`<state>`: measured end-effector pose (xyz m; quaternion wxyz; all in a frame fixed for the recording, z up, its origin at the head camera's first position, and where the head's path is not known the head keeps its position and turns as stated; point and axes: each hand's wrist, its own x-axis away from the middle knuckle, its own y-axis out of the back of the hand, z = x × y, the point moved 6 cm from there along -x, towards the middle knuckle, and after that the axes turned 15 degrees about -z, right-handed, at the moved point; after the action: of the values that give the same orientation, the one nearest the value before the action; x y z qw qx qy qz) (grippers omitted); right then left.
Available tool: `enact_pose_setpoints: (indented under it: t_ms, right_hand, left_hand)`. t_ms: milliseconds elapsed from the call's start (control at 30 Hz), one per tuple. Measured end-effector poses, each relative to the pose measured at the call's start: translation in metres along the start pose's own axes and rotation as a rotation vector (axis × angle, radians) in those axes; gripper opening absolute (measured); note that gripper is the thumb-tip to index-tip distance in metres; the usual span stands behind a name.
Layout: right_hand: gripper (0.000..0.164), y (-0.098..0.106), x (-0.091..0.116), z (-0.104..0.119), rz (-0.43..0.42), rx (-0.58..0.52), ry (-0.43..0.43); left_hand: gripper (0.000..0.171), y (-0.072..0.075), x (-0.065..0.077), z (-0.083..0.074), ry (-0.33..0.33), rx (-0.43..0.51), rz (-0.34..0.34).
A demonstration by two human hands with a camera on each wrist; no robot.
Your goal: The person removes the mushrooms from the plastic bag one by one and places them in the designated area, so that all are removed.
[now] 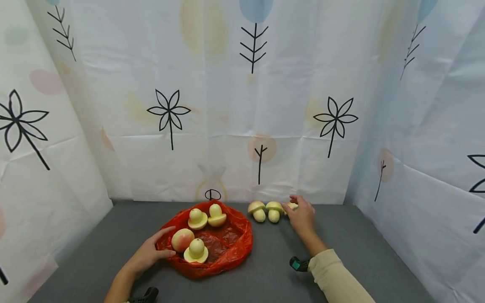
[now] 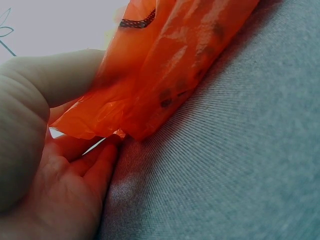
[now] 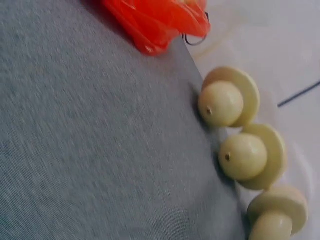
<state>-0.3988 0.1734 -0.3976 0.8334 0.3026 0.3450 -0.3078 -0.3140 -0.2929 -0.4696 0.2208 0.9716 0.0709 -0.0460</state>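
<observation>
At the left rim of a red plastic bag [image 1: 242, 235], my left hand [image 1: 145, 254] holds the thin film between thumb and fingers. In the left wrist view the thumb lies against the bag [image 2: 150, 75] and the other fingers reach beneath it. My right hand [image 1: 303, 216] is at the rightmost of three pale yellow toy mushrooms, thumb and forefinger apart at its cap and partly covering it. The right wrist view shows this mushroom [image 3: 282, 205] at the lower edge, with no fingers in sight. Beside it stand the middle mushroom [image 1: 274, 211] and the left mushroom [image 1: 257, 210].
Inside the open bag lie several more toy mushrooms, one a front mushroom [image 1: 196, 251], and one showing a pinkish round cap [image 1: 182, 240]. A grey cloth-covered table [image 1: 265, 277] lies beneath. White patterned curtains [image 1: 227, 105] enclose the back and sides, close behind the mushroom row.
</observation>
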Motion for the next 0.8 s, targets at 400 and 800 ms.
enact_pose_setpoints:
  t_ms: [400, 800]
  right_hand:
    - [0.04, -0.016, 0.019, 0.028, 0.071, -0.085, 0.074]
    - [0.036, -0.035, 0.041, 0.056, 0.136, -0.211, 0.109]
  left_hand:
    - [0.077, -0.001, 0.0, 0.003, 0.018, 0.009, -0.005]
    - [0.077, -0.001, -0.001, 0.006, 0.028, 0.035, 0.003]
